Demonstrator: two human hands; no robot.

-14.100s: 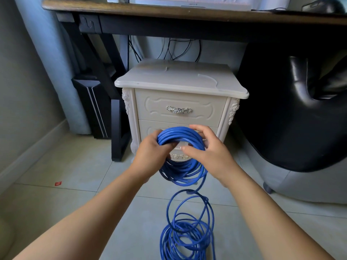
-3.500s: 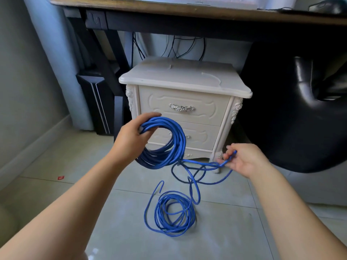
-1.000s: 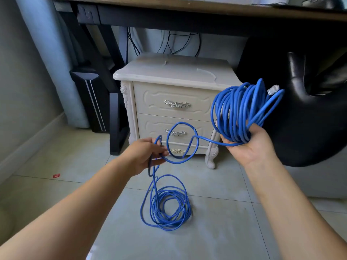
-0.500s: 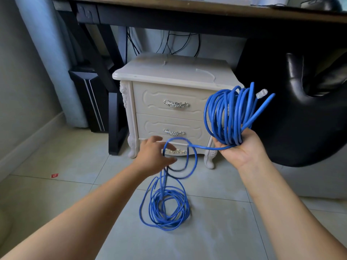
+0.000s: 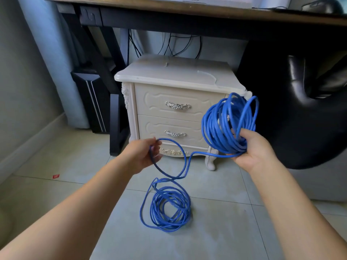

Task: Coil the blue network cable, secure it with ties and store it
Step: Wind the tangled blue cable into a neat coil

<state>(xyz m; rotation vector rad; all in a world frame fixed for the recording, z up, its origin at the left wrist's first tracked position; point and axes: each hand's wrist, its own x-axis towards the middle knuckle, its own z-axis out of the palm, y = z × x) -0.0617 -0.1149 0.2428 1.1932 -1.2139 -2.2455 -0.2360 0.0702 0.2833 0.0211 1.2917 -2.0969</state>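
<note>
Before the nightstand [image 5: 169, 102], my right hand [image 5: 257, 152] grips the cable coil [image 5: 216, 128] to hold its loops; my left hand [image 5: 139, 155] pinches slack [image 5: 185, 158] for winding.

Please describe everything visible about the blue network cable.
The blue network cable is one thin, round, plastic-looking line. Its wound coil stands upright in the right hand, which grips it. A loose loop runs to the left hand, which holds it, then drops to a slack pile on the tiled floor.
</note>
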